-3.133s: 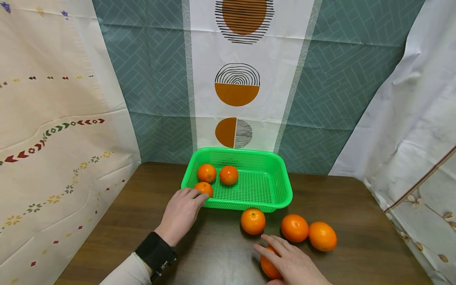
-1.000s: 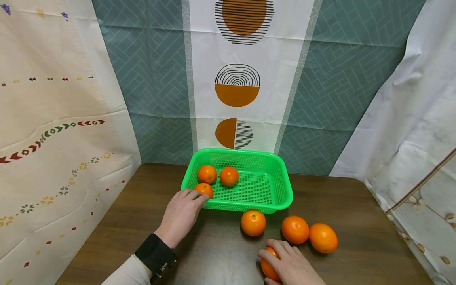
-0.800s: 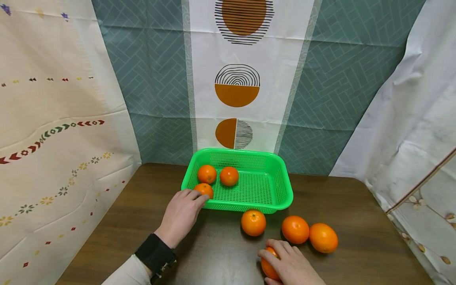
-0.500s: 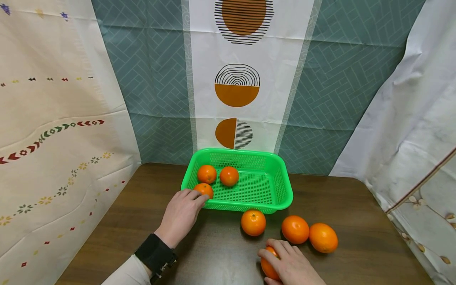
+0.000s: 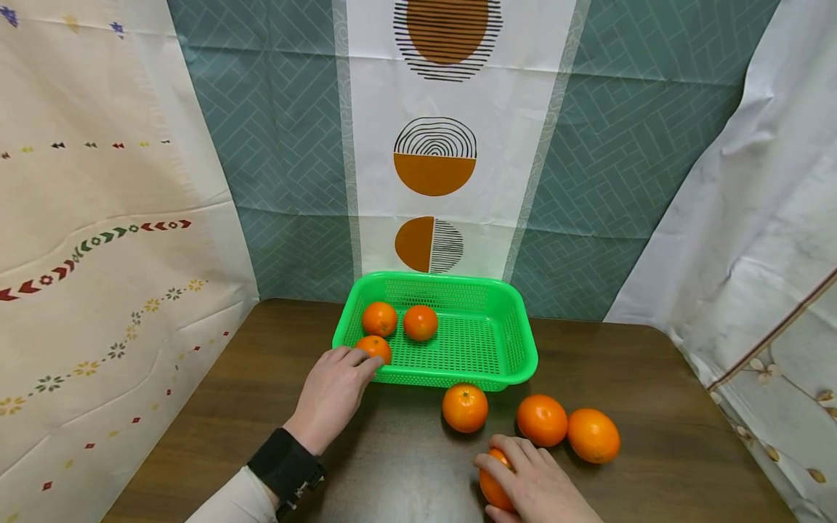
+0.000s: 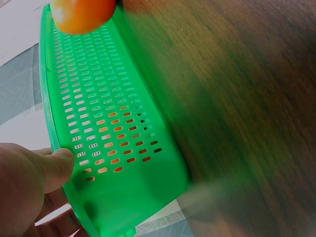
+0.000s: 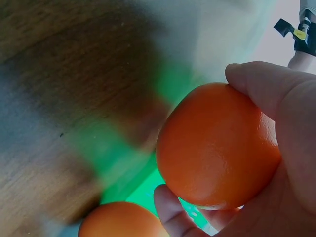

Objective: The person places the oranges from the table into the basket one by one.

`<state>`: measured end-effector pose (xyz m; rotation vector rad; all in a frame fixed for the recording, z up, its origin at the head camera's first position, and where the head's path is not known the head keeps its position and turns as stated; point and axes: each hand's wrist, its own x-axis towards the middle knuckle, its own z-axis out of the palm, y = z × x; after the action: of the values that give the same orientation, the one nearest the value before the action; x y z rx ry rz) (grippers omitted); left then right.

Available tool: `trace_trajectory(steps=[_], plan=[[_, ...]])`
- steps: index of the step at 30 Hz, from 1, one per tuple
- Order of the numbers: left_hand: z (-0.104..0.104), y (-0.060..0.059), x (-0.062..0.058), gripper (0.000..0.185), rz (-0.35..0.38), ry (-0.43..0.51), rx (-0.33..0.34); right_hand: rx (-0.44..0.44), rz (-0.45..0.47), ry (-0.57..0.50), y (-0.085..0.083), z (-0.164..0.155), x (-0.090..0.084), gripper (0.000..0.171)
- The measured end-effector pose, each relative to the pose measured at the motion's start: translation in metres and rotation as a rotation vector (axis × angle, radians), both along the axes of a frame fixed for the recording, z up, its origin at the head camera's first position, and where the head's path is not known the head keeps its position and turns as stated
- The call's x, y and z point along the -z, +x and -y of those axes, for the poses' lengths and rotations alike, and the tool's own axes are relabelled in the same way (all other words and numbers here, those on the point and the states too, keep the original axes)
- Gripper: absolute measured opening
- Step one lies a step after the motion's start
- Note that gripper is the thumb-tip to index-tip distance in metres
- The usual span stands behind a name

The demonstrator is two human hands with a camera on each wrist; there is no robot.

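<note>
My left hand (image 5: pixel 336 392) grips the near-left rim of a green plastic basket (image 5: pixel 503 327). In the left wrist view its thumb (image 6: pixel 57 168) lies against the outside of the rim, with fingers partly hidden behind. Inside the basket at its left sit three oranges, one (image 5: pixel 375 349) partly covered by the left fingertips. My right hand (image 5: pixel 532 476) holds an orange (image 5: pixel 493 487) at the table's front. In the right wrist view, thumb and fingers curl round that orange (image 7: pixel 217 148); the palm side of the grip is partly hidden.
Just in front of the basket stands a single orange (image 5: pixel 465 408). Two more, a nearer-left orange (image 5: pixel 541 420) and a right-hand orange (image 5: pixel 593 436), sit side by side beyond my right hand. Patterned cloths hang behind and beside the brown wooden table (image 5: pixel 216 436).
My right hand's fingers have closed round the orange since the oldest frame. The left hand and basket stay in place.
</note>
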<state>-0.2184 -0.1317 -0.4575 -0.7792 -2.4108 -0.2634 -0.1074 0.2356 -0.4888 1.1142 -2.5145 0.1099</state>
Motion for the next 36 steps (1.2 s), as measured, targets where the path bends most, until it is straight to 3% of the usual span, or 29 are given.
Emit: trace_trajectory(steps=[15, 36], plan=[[0.0, 0.0, -0.001, 0.027, 0.028, 0.002, -0.004, 0.027, 0.058, -0.042, 0.0, 0.005, -0.019, 0.066], [0.0, -0.001, 0.001, 0.029, 0.019, -0.005, -0.003, 0.038, 0.017, -0.052, -0.003, 0.012, -0.039, 0.065]])
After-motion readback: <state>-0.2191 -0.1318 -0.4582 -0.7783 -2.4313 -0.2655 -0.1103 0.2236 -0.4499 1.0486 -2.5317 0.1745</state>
